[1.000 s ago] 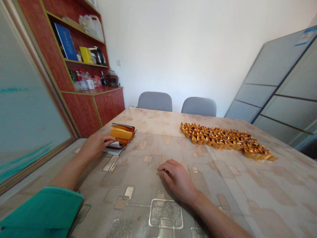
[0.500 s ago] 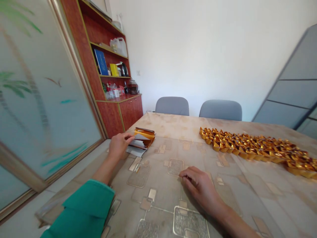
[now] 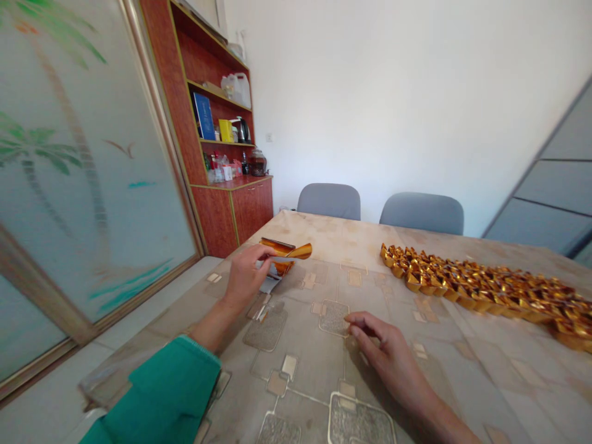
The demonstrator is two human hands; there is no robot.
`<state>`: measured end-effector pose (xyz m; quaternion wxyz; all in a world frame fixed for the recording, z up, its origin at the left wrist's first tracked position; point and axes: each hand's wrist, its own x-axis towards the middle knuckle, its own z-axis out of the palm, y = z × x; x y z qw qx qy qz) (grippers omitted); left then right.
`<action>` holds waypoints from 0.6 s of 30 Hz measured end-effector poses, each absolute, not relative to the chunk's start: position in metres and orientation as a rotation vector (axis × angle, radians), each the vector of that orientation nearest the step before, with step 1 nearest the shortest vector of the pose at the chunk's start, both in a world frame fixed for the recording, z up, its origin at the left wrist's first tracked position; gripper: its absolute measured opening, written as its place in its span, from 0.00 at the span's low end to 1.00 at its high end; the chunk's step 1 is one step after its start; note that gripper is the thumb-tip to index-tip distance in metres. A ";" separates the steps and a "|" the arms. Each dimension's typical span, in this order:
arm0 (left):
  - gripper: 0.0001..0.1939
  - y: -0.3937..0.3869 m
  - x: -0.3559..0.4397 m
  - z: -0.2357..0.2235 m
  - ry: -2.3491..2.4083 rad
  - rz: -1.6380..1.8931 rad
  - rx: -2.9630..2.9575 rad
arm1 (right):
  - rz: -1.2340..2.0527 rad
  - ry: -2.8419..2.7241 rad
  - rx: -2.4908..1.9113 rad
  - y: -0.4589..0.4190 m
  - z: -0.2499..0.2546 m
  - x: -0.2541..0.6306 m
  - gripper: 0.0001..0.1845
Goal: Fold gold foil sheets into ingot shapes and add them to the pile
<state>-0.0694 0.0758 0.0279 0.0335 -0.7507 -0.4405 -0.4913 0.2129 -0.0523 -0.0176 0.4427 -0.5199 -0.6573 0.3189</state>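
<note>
My left hand (image 3: 245, 277) pinches a narrow strip of gold foil paper (image 3: 296, 251) between fingers and thumb, just above a stack of gold foil sheets (image 3: 279, 267) that it partly hides. My right hand (image 3: 383, 345) rests on the patterned table cover (image 3: 296, 345), fingers loosely curled and holding nothing. It is nearest to the long mass of folded gold foil ingots (image 3: 481, 287), which lie close together in rows to its far right. A green sleeve (image 3: 161, 391) covers my left forearm.
A frosted glass sliding door (image 3: 83, 166) with a palm design stands left of the table. Beyond are a red-brown wooden cabinet (image 3: 222, 179) with bottles and a kettle, plus several grey chairs (image 3: 370, 206). Grey panels (image 3: 555, 185) lean at right.
My left hand has lifted a gold foil strip from the stack. The view has shifted, so the table contents appear further right, and my right hand's fingers have opened slightly.
</note>
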 end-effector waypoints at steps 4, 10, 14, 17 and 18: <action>0.09 0.040 -0.029 0.020 -0.940 -1.565 -2.483 | 1.189 -1.168 -1.195 -0.053 -0.012 0.216 0.31; 0.08 0.006 0.008 0.001 -0.114 -1.383 -2.812 | 1.364 -0.827 -1.065 -0.050 0.004 0.232 0.28; 0.07 0.002 0.012 -0.004 -0.099 -1.369 -3.014 | 1.266 -0.897 -1.177 -0.045 0.004 0.252 0.23; 0.15 -0.002 0.013 -0.003 -0.356 -1.642 -3.149 | 1.226 -1.010 -1.177 -0.046 0.003 0.256 0.21; 0.18 -0.004 0.015 -0.003 -0.475 -1.796 -3.167 | 1.210 -1.023 -1.159 -0.047 0.002 0.255 0.21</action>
